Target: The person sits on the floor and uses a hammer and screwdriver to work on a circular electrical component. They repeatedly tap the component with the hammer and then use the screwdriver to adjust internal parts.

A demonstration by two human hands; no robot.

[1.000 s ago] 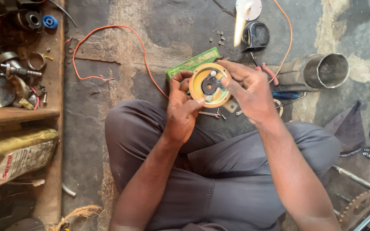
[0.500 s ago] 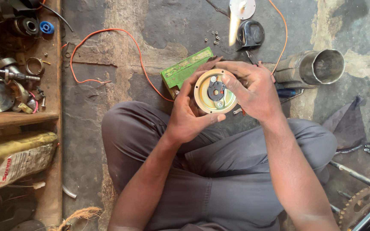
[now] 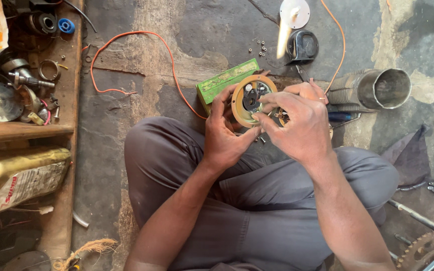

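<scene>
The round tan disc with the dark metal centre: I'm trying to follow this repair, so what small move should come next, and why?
Probably a small press or turn by the right hand: its fingertips pinch at the dark centre of the round tan disc, which the left hand grips by the rim, tilted up above the lap.

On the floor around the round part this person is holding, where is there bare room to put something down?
Bare concrete lies left of the knee, between the orange wire loop and the wooden shelf, and ahead between the green box and the small screws. It is crowded right of the round part, by the metal cylinder, and on the shelf.
</scene>
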